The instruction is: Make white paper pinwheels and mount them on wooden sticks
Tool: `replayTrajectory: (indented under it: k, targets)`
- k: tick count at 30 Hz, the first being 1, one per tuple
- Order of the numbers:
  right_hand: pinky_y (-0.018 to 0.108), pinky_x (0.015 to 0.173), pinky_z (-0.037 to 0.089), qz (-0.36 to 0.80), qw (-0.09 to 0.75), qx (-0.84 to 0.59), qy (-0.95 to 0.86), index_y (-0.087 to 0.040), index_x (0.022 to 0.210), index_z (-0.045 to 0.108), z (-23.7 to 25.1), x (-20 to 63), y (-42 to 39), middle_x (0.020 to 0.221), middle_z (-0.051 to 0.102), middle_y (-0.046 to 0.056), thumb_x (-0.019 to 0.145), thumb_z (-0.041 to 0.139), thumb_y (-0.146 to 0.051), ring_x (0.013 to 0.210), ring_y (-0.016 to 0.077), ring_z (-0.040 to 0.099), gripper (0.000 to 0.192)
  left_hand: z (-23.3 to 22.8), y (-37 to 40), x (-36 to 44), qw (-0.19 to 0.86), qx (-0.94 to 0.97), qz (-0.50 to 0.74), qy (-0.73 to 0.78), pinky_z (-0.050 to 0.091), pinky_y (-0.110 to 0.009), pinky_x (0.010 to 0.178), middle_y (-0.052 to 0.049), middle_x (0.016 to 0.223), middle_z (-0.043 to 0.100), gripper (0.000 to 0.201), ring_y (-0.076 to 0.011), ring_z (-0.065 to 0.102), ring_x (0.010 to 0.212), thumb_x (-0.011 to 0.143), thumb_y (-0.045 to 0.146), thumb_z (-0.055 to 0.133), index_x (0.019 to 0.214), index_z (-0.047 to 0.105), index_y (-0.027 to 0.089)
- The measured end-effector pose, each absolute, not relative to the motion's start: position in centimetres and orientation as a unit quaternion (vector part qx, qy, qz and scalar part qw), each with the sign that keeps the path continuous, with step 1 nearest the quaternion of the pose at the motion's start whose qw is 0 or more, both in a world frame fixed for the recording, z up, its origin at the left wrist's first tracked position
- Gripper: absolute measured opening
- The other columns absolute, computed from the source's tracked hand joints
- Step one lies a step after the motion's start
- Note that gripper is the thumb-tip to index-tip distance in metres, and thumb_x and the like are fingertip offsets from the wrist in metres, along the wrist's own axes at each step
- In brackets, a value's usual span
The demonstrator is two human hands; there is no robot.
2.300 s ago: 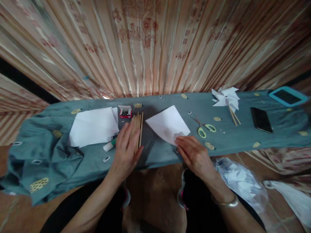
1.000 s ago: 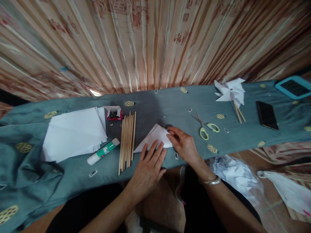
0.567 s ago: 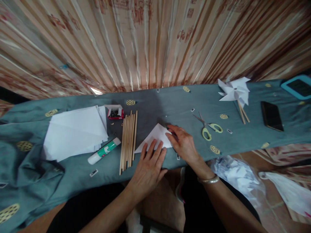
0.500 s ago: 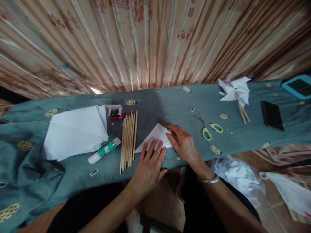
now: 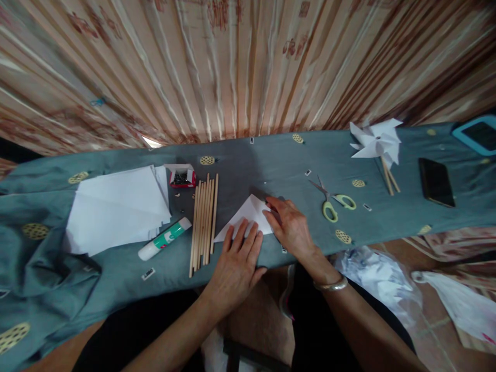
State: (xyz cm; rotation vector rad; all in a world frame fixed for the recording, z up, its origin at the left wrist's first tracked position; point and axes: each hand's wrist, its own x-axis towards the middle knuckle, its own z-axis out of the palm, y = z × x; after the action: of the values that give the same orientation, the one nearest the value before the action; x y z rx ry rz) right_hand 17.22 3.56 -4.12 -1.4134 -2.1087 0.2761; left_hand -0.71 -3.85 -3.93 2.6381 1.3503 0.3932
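A folded white paper lies as a triangle on the teal cloth, just to the right of the row of wooden sticks, and both hands are on it. The left hand lies flat with its fingers spread and slightly fanned, pressing the near part of the triangle down; the right hand rests at the triangle's right edge with its fingers bent and drawn together, the tips on the paper, though whether they pinch a layer or only press cannot be told from here. To crease this fold well, the flat hand should hold the paper so the two layers stay matched at their edges, while the fingertips of the other run along the folded edge from one end to the other with firm, even pressure; the soft cloth gives under the paper, so a second pass would likely sharpen the line. Left of the sticks lie a glue stick and a stack of white sheets, with a small red box at the sticks' far end. Well to the right of the sticks are scissors, a finished paper pinwheel and a black phone.
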Motion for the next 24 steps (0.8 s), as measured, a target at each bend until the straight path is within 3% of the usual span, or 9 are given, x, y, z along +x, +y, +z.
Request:
replayTrajectory:
  k: [5,13,19,24]
  targets:
    - [0.041,0.085,0.054,0.085,0.298,-0.52,-0.796,-0.016,0.124,0.059,-4.2,17.1,3.5,0.101,0.073,0.012,0.098,0.045,-0.03,0.094,0.0266,0.065,0.032,-4.0,-3.9,-0.7,0.07,0.88,0.126,0.452,0.03,-0.062,0.113,-0.02,0.149,0.044,0.065,-0.0404,0.033,0.141,0.089,0.042,0.058,0.141,0.041,0.006]
    - [0.053,0.104,0.041,0.043,0.266,-0.54,-0.798,-0.013,0.142,0.042,-4.1,16.8,0.8,0.141,0.051,0.022,0.094,0.053,-0.039,0.129,0.0344,0.049,0.056,-4.1,-3.9,-0.6,0.059,0.882,0.12,0.451,0.029,-0.061,0.113,-0.021,0.15,0.042,0.066,-0.0405,0.032,0.142,0.09,0.042,0.056,0.142,0.039,0.005]
    - [0.054,0.106,0.039,0.064,0.249,-0.582,-0.771,-0.015,0.146,0.037,-4.6,18.8,-0.1,0.146,0.047,0.021,0.097,0.046,-0.04,0.135,0.0328,0.043,0.056,-4.2,-3.9,-0.6,0.037,0.883,0.122,0.451,0.03,-0.06,0.113,-0.02,0.149,0.044,0.062,-0.0406,0.034,0.141,0.092,0.046,0.053,0.138,0.045,0.006]
    - [0.057,0.106,0.04,0.023,0.257,-0.634,-0.729,-0.017,0.143,0.042,-4.8,22.8,0.1,0.145,0.047,0.019,0.096,0.048,-0.039,0.135,0.0339,0.043,0.052,-4.1,-3.8,-0.7,0.033,0.886,0.11,0.45,0.031,-0.06,0.113,-0.019,0.15,0.043,0.064,-0.0405,0.034,0.141,0.092,0.049,0.052,0.138,0.046,0.005]
